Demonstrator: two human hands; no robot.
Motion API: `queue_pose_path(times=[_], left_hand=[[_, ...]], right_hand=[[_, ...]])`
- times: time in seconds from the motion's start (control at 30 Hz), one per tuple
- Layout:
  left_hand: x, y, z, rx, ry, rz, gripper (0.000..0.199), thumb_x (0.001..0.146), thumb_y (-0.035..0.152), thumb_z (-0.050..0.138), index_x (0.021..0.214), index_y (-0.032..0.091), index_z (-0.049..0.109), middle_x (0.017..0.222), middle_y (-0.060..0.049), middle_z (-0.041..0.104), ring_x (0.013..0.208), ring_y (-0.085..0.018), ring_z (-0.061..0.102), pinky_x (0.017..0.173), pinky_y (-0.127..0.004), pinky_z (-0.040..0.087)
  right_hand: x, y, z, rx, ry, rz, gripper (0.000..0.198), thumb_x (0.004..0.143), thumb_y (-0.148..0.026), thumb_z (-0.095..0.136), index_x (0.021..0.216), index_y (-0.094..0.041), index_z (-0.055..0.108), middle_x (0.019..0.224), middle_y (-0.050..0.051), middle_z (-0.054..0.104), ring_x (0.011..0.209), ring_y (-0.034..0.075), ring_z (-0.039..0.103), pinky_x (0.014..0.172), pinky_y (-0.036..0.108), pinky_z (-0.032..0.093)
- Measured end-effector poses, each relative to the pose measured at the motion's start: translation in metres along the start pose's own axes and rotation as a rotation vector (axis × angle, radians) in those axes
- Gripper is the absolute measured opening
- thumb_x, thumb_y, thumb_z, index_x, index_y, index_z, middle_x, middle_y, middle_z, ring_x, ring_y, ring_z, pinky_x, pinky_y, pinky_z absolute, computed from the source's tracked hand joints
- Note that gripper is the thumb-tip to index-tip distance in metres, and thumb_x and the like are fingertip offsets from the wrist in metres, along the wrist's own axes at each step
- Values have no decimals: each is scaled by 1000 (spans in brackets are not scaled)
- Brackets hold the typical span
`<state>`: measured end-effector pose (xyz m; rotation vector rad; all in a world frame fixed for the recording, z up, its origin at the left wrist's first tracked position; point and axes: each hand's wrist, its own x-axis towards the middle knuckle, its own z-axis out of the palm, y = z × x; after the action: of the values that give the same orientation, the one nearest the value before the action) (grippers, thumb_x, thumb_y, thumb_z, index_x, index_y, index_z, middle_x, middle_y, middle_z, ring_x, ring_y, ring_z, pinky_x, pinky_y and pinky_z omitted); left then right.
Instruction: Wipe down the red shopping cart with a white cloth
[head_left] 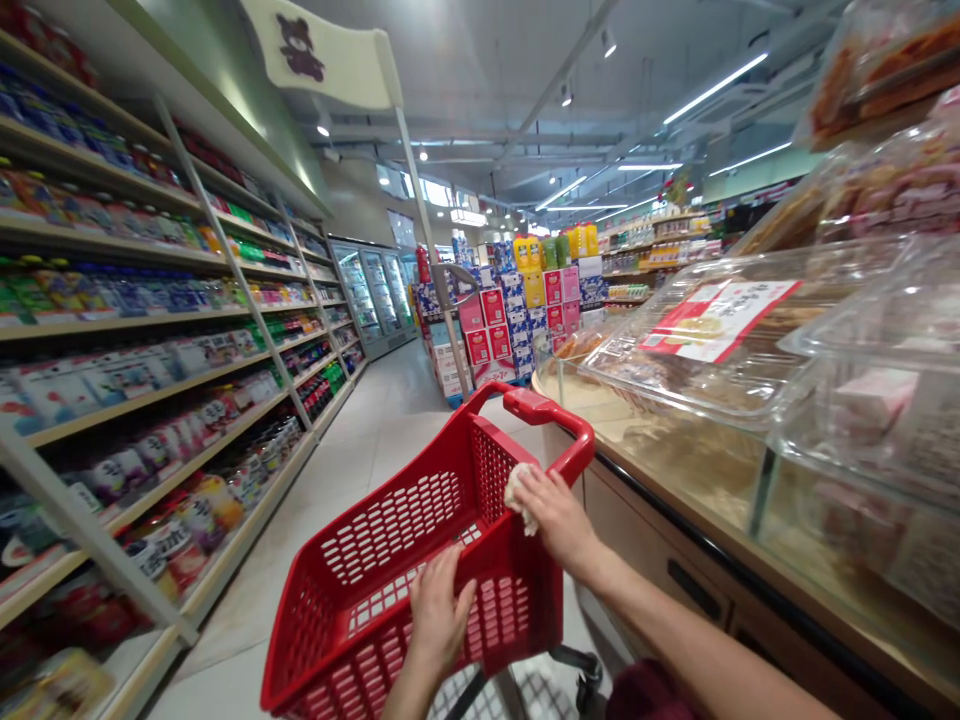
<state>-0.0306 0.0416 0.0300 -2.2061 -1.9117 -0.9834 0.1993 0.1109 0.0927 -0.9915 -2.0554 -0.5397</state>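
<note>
In front of me stands a red plastic shopping cart (517, 590) with a perforated basket and a looped handle at its far right. My right hand (555, 515) presses a crumpled whitish cloth (521, 497) against the cart's rim, near the handle. Over the near side wall of the basket lies my left hand (441, 610), its fingers stretched out and the thumb apart, with nothing in it. The inside of the basket shows bare red plastic. Part of the cloth is hidden under my right fingers.
Shelves (150, 330) of packaged goods line the left side. A display counter (675, 510) with clear plastic food boxes (720, 335) stands close on the right. Stacked cartons (491, 325) and a pole with a bear flag (330, 55) are ahead, and glass-door coolers (375, 290) are further back.
</note>
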Motion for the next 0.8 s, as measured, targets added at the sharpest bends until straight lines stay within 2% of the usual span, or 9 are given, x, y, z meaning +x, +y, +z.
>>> queue_pose_path(times=[0.13,0.17,0.3,0.33,0.47,0.5,0.63,0.73,0.8], left_hand=[[-4,1,0,11,-4,11,38,75,26,42,110,17,50,112,-9,57,104,-22,49,90,-44,34],[-4,1,0,18,3,8,38,74,25,42,111,18,49,112,-9,56,104,-22,49,90,-44,34],[-4,1,3,26,18,30,39,74,24,42,112,17,48,113,-9,56,105,-22,49,90,-45,34],[-4,1,2,24,19,44,39,74,24,42,112,17,48,113,-10,56,105,-22,49,90,-44,35],[-3,1,1,29,18,65,41,74,22,41,114,16,47,114,-10,55,106,-22,48,90,-43,35],[-3,1,0,34,19,63,41,74,22,41,114,17,47,115,-9,55,106,-22,48,90,-43,35],[-1,3,-2,36,-8,56,41,74,22,41,115,18,46,116,-9,54,107,-22,47,91,-42,35],[0,4,-3,27,-35,51,42,75,25,41,115,17,46,117,-9,53,108,-22,46,92,-42,33],[1,4,-4,28,-30,43,41,75,25,41,115,18,46,116,-8,54,107,-22,47,92,-42,33]], right_hand=[[7,27,-15,-129,67,294,38,76,-2,35,105,-13,57,117,14,53,113,25,44,89,46,33],[7,28,-16,-131,72,293,38,75,-2,35,105,-13,57,117,14,53,113,25,43,89,46,33],[-6,10,-12,4,4,-3,40,76,-2,35,104,-20,57,117,5,54,117,18,40,95,40,31],[-8,8,-12,18,1,-16,41,76,-2,35,105,-21,57,118,4,54,117,17,39,95,39,30],[-5,27,-22,-33,95,257,41,75,-2,35,107,-16,56,120,11,51,118,21,38,94,45,30],[-4,33,-24,-18,106,279,42,74,-2,34,108,-16,55,121,11,50,119,20,36,94,45,31],[-19,28,-20,130,147,184,49,73,1,31,113,-17,51,125,9,46,123,17,30,96,42,32],[-54,1,-3,187,213,216,49,72,0,33,115,-17,50,126,10,45,122,18,31,96,43,34],[-85,-17,8,202,174,205,49,71,0,34,112,-18,52,121,9,50,118,18,38,93,41,39]])
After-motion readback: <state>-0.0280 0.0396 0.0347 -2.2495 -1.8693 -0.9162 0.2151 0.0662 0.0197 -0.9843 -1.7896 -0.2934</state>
